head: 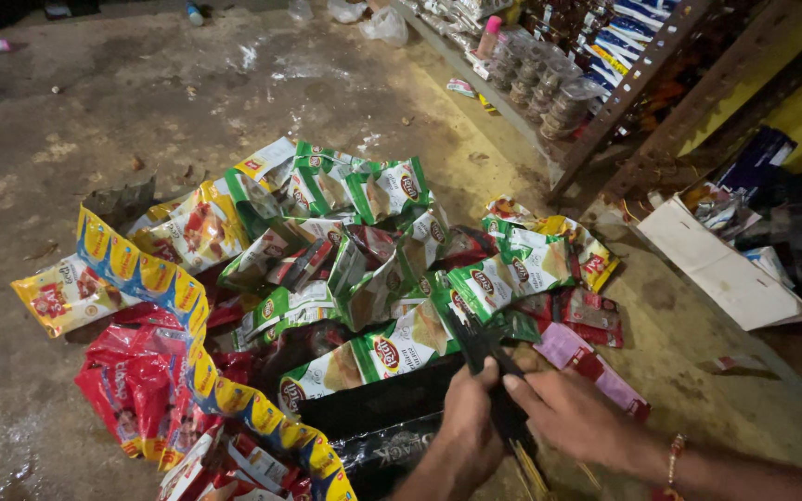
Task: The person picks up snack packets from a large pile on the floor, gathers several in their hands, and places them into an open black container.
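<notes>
My left hand (464,429) and my right hand (570,414) meet low in the head view, both closed around a thin dark bundle with straw-like bristles (503,408) that sticks up between them and fans out pale below. Just beyond the hands lies a green and white snack packet strip (373,357). A black packet (378,436) lies under my left hand. A heap of green snack packets (364,241) spreads over the floor ahead. My right wrist wears a beaded bracelet (672,456).
Yellow packet strips (155,278) and red packets (132,380) lie at the left on the dirty concrete floor (95,121). A white cardboard box (721,274) sits at the right. A metal shelf rack (633,88) with jars (549,83) stands at the upper right.
</notes>
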